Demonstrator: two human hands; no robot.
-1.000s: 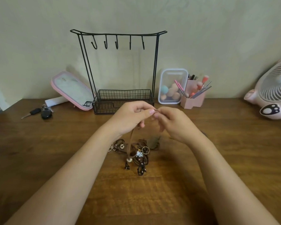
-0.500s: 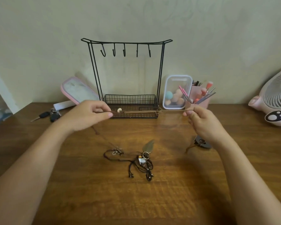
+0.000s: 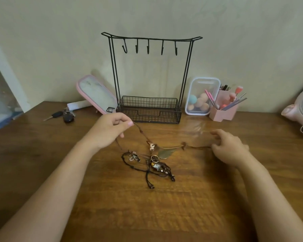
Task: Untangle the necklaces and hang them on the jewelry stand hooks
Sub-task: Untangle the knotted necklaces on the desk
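Note:
A black wire jewelry stand [image 3: 186, 70] rises at the back of the wooden table, and its several hooks [image 3: 148, 48] are bare. My left hand [image 3: 110, 131] pinches a brown cord necklace [image 3: 142, 134] between thumb and forefinger. The cord sags past a pale bead [image 3: 151, 146] and a brass leaf pendant [image 3: 166, 152]. It ends at my right hand [image 3: 230, 148], blurred low over the table, whose curled fingers hold that end. A tangle of dark cord necklaces [image 3: 153, 165] with a flower charm and a ring lies between my hands.
A pink-framed mirror [image 3: 96, 93] leans to the left of the stand, with car keys [image 3: 66, 116] beside it. To the right are a clear box of sponges [image 3: 200, 96] and a pink brush holder [image 3: 223, 111]. A pink fan [image 3: 301, 110] sits at the right edge.
Both hands have dropped from basket height toward the table. The brown cord, stretched taut between them before, now sags with its bead and leaf pendant near the tangle.

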